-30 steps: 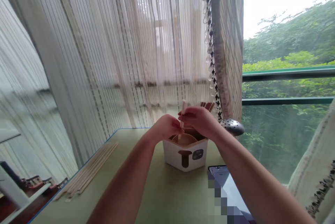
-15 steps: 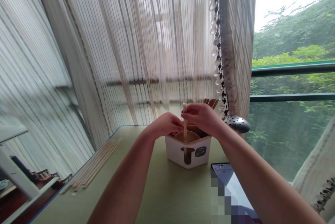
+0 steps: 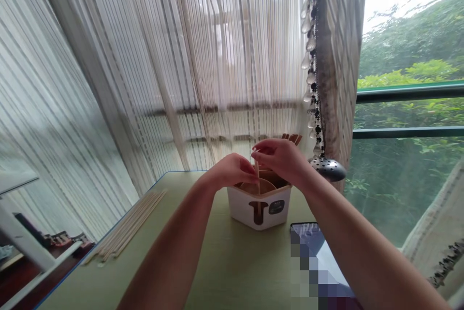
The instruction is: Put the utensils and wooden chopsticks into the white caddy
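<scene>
A white utensil holder (image 3: 241, 208) with brown inner compartments stands on the table. Pale wooden chopsticks (image 3: 258, 187) stand upright at its front compartment, their lower part showing through the T-shaped cutout; I cannot tell how many there are. My right hand (image 3: 281, 155) pinches them near the top. Lower down, just above the rim, my left hand (image 3: 235, 172) has its fingers closed against the same chopsticks. Behind my right hand, dark brown chopsticks (image 3: 292, 139) stick up, and a slotted metal ladle (image 3: 329, 169) leans out to the right.
On the table's left side lies a row of several pale chopsticks (image 3: 126, 225). A phone-like device (image 3: 304, 228), partly pixelated, lies under my right forearm. The green table (image 3: 232, 271) ends at a blue edge on the left. Striped curtains (image 3: 232, 68) hang behind it.
The chopsticks between my hands look thinner and slightly lower in the holder. Both hands stay at the holder; the view has shifted a little.
</scene>
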### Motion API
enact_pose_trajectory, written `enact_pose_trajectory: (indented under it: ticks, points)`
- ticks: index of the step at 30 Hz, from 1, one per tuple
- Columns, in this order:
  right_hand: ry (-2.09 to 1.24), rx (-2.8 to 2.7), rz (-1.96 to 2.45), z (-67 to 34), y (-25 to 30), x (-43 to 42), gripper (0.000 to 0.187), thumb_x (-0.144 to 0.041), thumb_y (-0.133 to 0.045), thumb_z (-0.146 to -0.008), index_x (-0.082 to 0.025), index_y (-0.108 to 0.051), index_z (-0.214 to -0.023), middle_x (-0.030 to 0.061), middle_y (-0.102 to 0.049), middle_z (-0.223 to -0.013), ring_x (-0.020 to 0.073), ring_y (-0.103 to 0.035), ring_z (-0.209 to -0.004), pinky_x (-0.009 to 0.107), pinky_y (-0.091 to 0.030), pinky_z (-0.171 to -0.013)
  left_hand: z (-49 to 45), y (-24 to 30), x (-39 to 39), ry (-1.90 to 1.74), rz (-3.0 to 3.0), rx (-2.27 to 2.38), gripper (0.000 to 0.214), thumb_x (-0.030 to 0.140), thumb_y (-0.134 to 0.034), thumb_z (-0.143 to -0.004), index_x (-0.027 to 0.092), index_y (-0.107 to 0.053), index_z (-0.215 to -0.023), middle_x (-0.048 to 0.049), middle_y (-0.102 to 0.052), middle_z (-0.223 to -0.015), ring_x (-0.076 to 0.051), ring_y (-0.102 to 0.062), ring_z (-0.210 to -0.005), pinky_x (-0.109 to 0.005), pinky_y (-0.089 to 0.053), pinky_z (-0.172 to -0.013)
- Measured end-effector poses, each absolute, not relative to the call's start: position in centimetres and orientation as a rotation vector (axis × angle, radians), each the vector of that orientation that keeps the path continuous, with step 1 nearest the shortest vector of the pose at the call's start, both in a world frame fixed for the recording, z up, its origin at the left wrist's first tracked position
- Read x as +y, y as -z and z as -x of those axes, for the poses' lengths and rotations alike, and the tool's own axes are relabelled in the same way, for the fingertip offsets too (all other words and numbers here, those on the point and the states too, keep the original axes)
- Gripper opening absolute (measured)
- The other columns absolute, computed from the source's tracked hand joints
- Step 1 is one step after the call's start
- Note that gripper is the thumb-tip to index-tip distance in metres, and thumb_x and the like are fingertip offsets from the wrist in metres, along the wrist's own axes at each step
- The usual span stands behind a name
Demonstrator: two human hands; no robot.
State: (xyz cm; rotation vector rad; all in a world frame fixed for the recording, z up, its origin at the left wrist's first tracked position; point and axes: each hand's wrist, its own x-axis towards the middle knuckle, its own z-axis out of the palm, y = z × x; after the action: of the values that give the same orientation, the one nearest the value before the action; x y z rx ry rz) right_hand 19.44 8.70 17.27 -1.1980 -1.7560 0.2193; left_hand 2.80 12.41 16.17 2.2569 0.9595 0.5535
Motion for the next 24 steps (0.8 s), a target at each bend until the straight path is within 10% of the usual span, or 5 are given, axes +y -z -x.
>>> enact_pose_trajectory:
  ticks: [24]
  points:
    - [-0.199, -1.926, 1.174, -19.48, -17.14, 7.98, 0.016, -0.032, -0.059, -0.073, -0.02, -0.069, -0.075, -0.0004, -0.067, -0.066, 0.0121, -0.061, -0.064, 0.02, -0.042, -0.055, -2.71, -16.14, 12.87, -0.457, -2.372, 0.798, 0.018, 0.032, -0.066, -0.066, 0.016, -0.067, -0.074, 0.0015, -0.063, -0.067, -0.012, -0.055, -0.067, -0.021, -0.04, -0.062]
